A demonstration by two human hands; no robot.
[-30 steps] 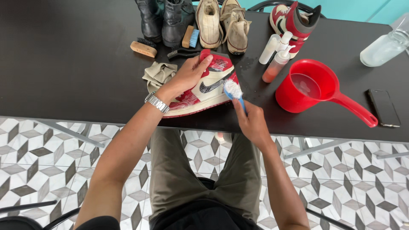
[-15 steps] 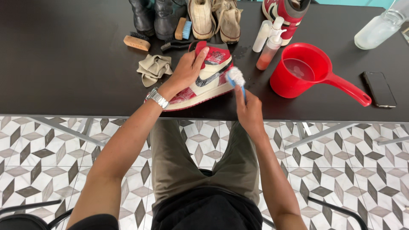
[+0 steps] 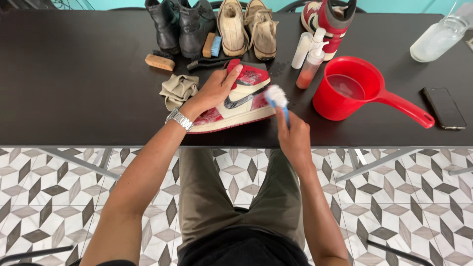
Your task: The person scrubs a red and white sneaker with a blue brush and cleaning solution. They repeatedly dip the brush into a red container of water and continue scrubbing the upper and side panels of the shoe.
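A flat black phone point(image 3: 444, 108) with a dark screen lies near the desk's point(image 3: 74, 74) right edge; two slim pump bottles point(image 3: 309, 56), white and orange, stand mid-desk

Bright, even light, soft shadows, sharp focus throughout, slight wide-angle bending at edges.

You have a black table point(image 3: 74, 74) before you. At its near edge, centre, lies a red-and-white sneaker point(image 3: 236, 101). At eleven o'clock from it sit a folded beige cloth point(image 3: 178, 89) and a wooden brush point(image 3: 159, 61); at twelve, black boots point(image 3: 180, 24) and tan shoes point(image 3: 249, 27); at three, a red scoop point(image 3: 364, 93) and a dark phone point(image 3: 444, 108).
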